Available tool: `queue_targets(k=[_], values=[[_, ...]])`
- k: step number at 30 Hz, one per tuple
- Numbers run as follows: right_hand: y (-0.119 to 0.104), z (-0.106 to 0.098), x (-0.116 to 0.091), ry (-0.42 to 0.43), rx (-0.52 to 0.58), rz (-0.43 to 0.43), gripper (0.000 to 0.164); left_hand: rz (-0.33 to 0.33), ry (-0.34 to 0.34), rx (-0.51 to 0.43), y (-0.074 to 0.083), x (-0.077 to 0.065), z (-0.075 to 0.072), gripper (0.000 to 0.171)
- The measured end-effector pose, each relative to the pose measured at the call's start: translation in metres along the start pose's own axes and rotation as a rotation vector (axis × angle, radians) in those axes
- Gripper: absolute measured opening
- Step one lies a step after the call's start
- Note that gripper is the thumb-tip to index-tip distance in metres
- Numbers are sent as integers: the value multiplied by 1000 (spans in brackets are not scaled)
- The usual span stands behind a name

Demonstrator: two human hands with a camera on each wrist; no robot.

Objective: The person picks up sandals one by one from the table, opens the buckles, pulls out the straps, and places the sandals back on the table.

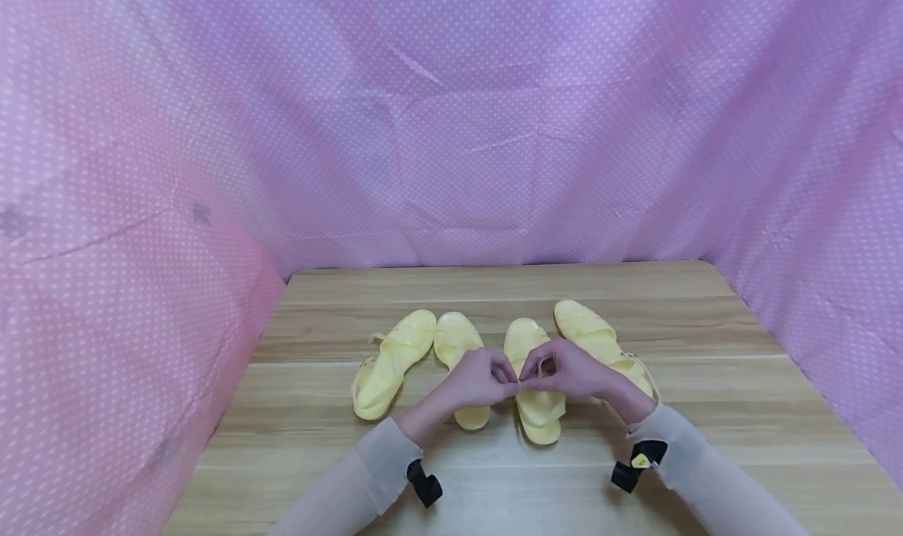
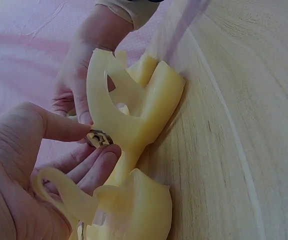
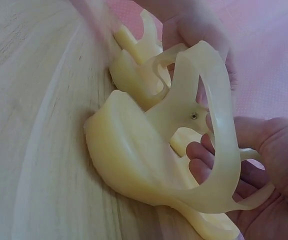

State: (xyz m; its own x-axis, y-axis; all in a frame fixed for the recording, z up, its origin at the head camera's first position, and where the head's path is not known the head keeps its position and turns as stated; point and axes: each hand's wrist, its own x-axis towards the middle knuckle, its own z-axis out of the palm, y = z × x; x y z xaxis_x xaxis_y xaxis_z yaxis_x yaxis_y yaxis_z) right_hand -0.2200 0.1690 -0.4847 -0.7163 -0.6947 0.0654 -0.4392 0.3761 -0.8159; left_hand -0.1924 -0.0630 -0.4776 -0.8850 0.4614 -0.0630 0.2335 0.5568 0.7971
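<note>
Two pairs of pale yellow jelly sandals lie in a row on the table. Both hands meet at the third sandal from the left (image 1: 542,432), whose heel points toward me. My left hand (image 1: 480,377) pinches that sandal's small metal buckle (image 2: 99,138) between thumb and fingers. From the other side, my right hand (image 1: 567,370) has thumb and fingers curled at the sandal's thin ankle strap, close to the buckle. The heel strap (image 3: 223,115) arches up in front of the right fingers. Whether the strap end sits inside the buckle is hidden.
The leftmost sandal (image 1: 395,363) lies slanted, and another sandal (image 1: 456,336) is partly under the left hand. Beyond the right hand lies the rightmost sandal (image 1: 587,328). Pink dotted cloth (image 1: 458,168) surrounds the wooden table (image 1: 331,473).
</note>
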Motion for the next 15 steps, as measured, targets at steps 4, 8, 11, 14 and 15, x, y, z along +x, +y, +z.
queue_targets(k=[4,8,11,14,15], values=[[0,0,-2,18,-11,-1,5,-8,-8,2,0,-1,-1,8],[1,2,-1,25,-19,-15,5,-11,-6,-5,-1,-1,-1,8],[2,4,0,33,-27,-3,7,-12,-4,-12,-1,-1,-1,8],[2,4,-1,43,-20,14,7,-12,-6,-20,0,-2,-1,8],[2,4,-2,46,-14,16,7,-12,-6,-21,0,-2,0,8]])
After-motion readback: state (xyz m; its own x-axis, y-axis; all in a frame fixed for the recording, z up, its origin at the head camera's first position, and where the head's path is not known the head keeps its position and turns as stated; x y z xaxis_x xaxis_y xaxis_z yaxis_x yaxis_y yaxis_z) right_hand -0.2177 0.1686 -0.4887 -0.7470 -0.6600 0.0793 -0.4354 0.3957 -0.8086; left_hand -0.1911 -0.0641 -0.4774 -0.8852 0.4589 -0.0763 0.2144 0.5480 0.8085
